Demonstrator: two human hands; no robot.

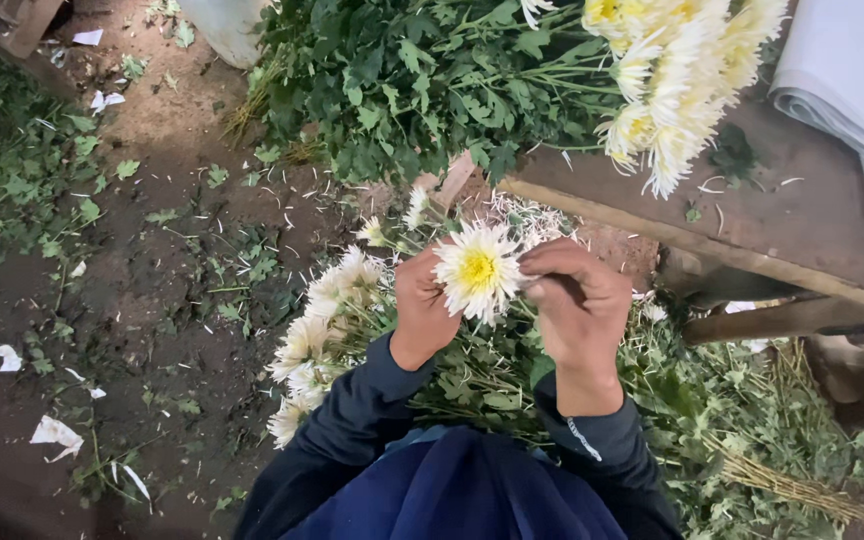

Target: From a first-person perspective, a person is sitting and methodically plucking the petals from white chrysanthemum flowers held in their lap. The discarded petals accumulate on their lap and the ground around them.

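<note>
Flower bunch [652, 80] on wooden bench [802, 215]

Both hands meet at one white chrysanthemum [477, 272] with a yellow centre: the left hand [422, 308] grips beneath it, the right hand [577, 300] pinches its petals. More cut chrysanthemums [317, 335] lie across the left arm, and another bunch [672, 80] rests on the wooden tabletop [802, 225].

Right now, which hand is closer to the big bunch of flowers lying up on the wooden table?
Right. The right hand sits just below the table's bunch; the left hand is farther left.
</note>
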